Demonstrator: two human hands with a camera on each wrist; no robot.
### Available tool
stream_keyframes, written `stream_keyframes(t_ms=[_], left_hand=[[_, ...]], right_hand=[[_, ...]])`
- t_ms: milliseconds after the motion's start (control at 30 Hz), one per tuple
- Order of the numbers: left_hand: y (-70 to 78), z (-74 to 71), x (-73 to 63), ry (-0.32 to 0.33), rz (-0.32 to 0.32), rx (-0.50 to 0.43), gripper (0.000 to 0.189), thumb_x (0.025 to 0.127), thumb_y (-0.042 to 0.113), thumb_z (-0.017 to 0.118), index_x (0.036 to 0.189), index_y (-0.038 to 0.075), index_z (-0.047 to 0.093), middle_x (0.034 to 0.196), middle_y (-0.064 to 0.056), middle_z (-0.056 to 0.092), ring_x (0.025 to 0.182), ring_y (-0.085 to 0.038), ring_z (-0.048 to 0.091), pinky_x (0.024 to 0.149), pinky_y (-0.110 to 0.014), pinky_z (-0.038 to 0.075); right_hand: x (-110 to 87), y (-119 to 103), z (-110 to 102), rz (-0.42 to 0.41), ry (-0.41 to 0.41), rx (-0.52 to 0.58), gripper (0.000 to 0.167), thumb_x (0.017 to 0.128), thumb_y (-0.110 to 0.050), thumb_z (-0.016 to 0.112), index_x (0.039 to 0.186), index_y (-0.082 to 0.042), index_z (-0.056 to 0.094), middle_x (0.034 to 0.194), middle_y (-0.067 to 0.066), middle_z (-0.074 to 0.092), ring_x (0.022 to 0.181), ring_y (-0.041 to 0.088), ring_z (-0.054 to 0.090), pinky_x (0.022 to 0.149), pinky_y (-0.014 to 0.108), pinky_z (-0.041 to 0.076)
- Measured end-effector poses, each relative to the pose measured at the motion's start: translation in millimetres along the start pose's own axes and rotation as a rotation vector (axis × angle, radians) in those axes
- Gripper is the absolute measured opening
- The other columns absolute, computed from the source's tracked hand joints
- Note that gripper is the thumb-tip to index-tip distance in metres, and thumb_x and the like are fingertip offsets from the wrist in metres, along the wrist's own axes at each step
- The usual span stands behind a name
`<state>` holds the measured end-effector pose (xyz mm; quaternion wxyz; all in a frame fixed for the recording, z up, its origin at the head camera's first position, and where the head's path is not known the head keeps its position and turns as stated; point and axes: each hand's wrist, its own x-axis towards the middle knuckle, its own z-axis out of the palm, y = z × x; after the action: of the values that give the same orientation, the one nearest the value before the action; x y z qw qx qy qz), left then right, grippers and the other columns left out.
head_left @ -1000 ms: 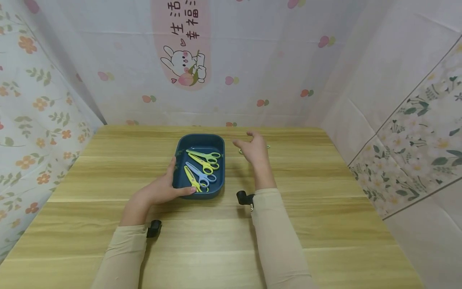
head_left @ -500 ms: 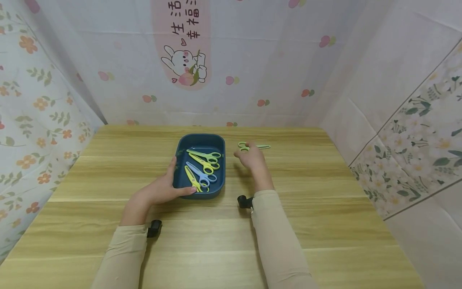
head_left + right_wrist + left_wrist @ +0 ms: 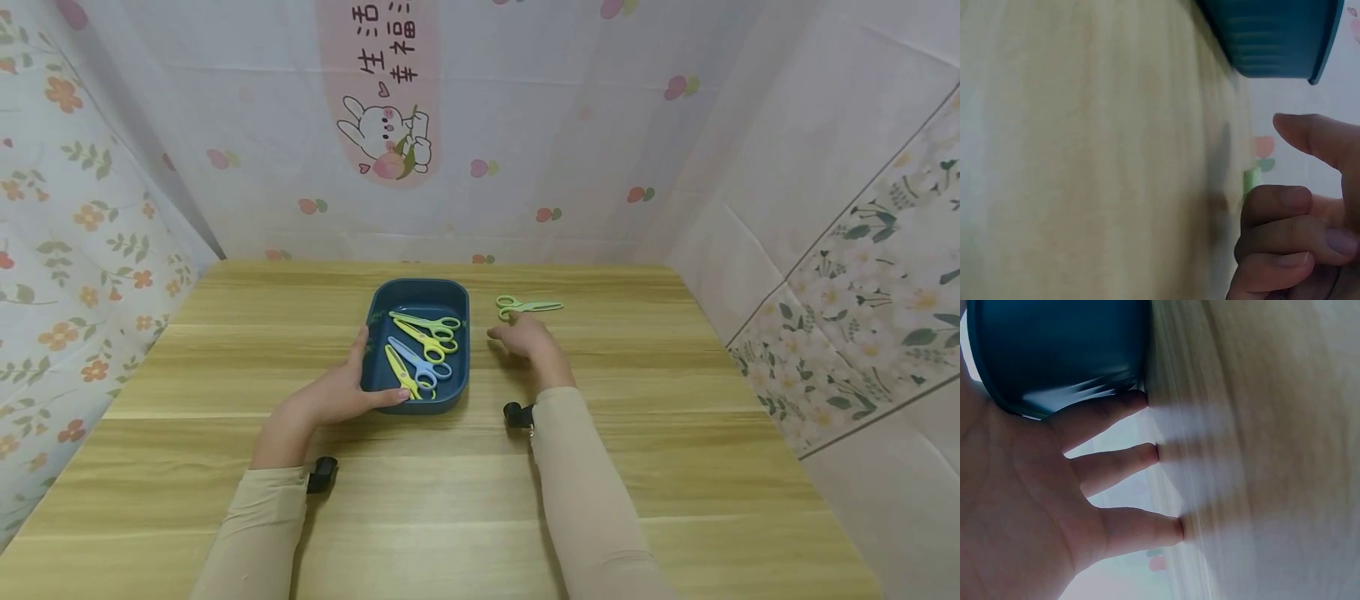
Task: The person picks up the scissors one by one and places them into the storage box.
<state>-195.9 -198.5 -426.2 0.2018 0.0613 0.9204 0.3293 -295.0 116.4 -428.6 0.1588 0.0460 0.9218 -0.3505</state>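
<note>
A dark blue rectangular tray [image 3: 465, 367] stands on the wooden table, holding several pairs of scissors, among them a blue pair [image 3: 411, 354] and a yellow pair [image 3: 397, 364]. My left hand [image 3: 337, 390] rests at the tray's near left corner, thumb over the front rim. In the left wrist view, its fingers [image 3: 1122, 467] are straight and spread, tips on the table. Right of the tray lies a light green pair of scissors [image 3: 542, 306]. One finger of my right hand [image 3: 528, 337] overlaps its handle; the thumb stands apart. Other fingers [image 3: 1272, 237] look curled in the right wrist view.
The wooden table [image 3: 420, 517] runs back to a patterned curtain [image 3: 525, 125]. Floral hangings also stand at the left [image 3: 82, 217] and right. Black wrist-camera mounts sit at both cuffs, the left mount [image 3: 322, 473] just above the tabletop.
My right hand has drawn back from over the green scissors toward me, uncovering most of them, and its fingers have lowered. The left hand and the tray stay in place.
</note>
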Motion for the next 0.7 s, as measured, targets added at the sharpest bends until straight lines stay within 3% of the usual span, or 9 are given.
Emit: stream_keyframes(t_ms=[67, 167, 267, 367, 433, 500, 700], left_hand=[[0.1, 0.1, -0.2, 0.000, 0.000, 0.000, 0.142, 0.086, 0.077, 0.071, 0.167, 0.014, -0.027, 0.174, -0.036, 0.014, 0.155, -0.057, 0.033, 0.124, -0.068, 0.035], [0.5, 0.2, -0.7, -0.001, 0.003, 0.001, 0.142, 0.087, 0.077, 0.071, 0.166, 0.014, -0.028, 0.173, -0.037, 0.013, 0.155, -0.057, 0.033, 0.124, -0.068, 0.035], [1.4, 0.2, -1.3, -0.001, 0.005, -0.002, 0.142, 0.087, 0.076, 0.071, 0.166, 0.014, -0.029, 0.173, -0.038, 0.014, 0.155, -0.058, 0.032, 0.124, -0.068, 0.035], [2.7, 0.0, -1.8, -0.003, 0.002, -0.006, 0.142, 0.087, 0.076, 0.072, 0.166, 0.014, -0.029, 0.172, -0.038, 0.015, 0.155, -0.058, 0.033, 0.123, -0.068, 0.035], [2.7, -0.1, -1.3, -0.004, -0.001, -0.009, 0.142, 0.087, 0.076, 0.072, 0.166, 0.015, -0.029, 0.173, -0.038, 0.014, 0.155, -0.057, 0.032, 0.124, -0.068, 0.035], [2.3, 0.0, -1.1, -0.005, -0.001, -0.007, 0.142, 0.087, 0.076, 0.071, 0.166, 0.014, -0.029, 0.173, -0.038, 0.014, 0.155, -0.058, 0.032, 0.124, -0.068, 0.035], [0.1, 1.0, 0.4, 0.002, 0.002, -0.003, 0.141, 0.087, 0.076, 0.071, 0.166, 0.014, -0.028, 0.173, -0.037, 0.014, 0.155, -0.057, 0.033, 0.124, -0.067, 0.035]], right_hand=[[1.6, 2, 2, 0.001, -0.027, 0.002, 0.079, 0.104, -0.043, 0.062, 0.169, -0.011, 0.029, 0.074, 0.004, 0.064, 0.057, 0.013, 0.048, 0.061, 0.029, 0.046], [2.1, 4, 2, 0.003, -0.039, 0.021, 0.078, 0.105, -0.041, 0.061, 0.169, -0.010, 0.029, 0.059, -0.005, 0.047, 0.046, 0.009, 0.036, 0.047, 0.026, 0.035], [-0.7, 4, -2, 0.010, -0.019, 0.018, 0.067, 0.105, -0.042, 0.061, 0.157, -0.004, 0.046, 0.064, -0.004, 0.042, 0.049, 0.010, 0.036, 0.049, 0.027, 0.036], [-5.2, 6, -7, 0.034, 0.006, 0.005, 0.048, 0.104, -0.045, 0.062, 0.124, -0.002, 0.061, 0.072, 0.000, 0.044, 0.057, 0.013, 0.040, 0.055, 0.029, 0.038], [-7.3, 8, -11, 0.050, 0.015, -0.003, 0.041, 0.104, -0.047, 0.061, 0.099, -0.006, 0.058, 0.076, 0.002, 0.045, 0.061, 0.014, 0.041, 0.058, 0.030, 0.039], [-8.6, 12, -14, 0.055, 0.026, -0.012, 0.040, 0.104, -0.047, 0.060, 0.089, -0.010, 0.053, 0.078, 0.002, 0.046, 0.063, 0.015, 0.042, 0.061, 0.030, 0.039], [-10.8, 26, -20, 0.052, 0.026, -0.015, 0.042, 0.105, -0.045, 0.060, 0.079, -0.015, 0.046, 0.074, 0.001, 0.043, 0.062, 0.014, 0.039, 0.059, 0.029, 0.037]])
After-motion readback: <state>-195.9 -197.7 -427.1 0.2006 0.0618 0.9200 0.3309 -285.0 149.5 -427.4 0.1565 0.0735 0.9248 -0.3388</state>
